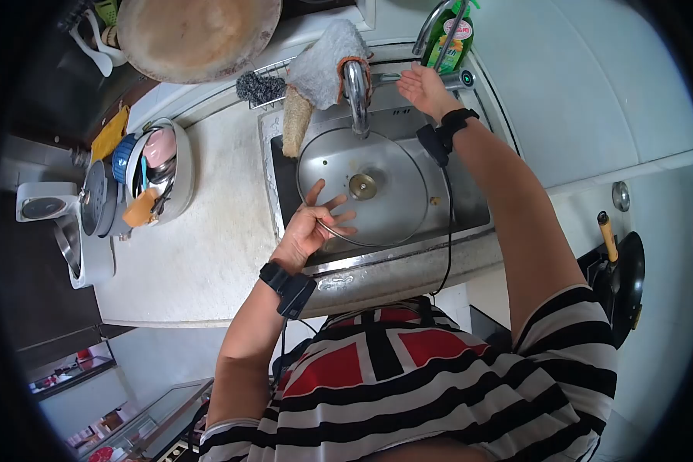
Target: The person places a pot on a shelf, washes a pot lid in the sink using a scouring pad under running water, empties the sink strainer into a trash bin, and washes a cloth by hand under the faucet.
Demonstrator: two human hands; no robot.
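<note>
A round clear glass lid (393, 202) with a thin metal rim is over the steel sink (470, 202). My left hand (309, 225) holds its lower left edge, with the thumb at the rim and the other fingers spread. Near the lid's centre is a round brassy piece; I cannot tell if it is the knob or the drain below. My right hand (423, 86) is beside the lever of the chrome faucet (356, 96), fingers stretched out and holding nothing; contact with the lever is unclear. No running water is discernible.
A grey cloth (327, 65) hangs by the faucet, next to a dark scrubber (260, 88). Behind my right hand stands a green soap bottle (452, 42). At left, a white basin (183, 173) holds dishes. A large round pan (200, 35) is at the back; a black wok (630, 285) is at right.
</note>
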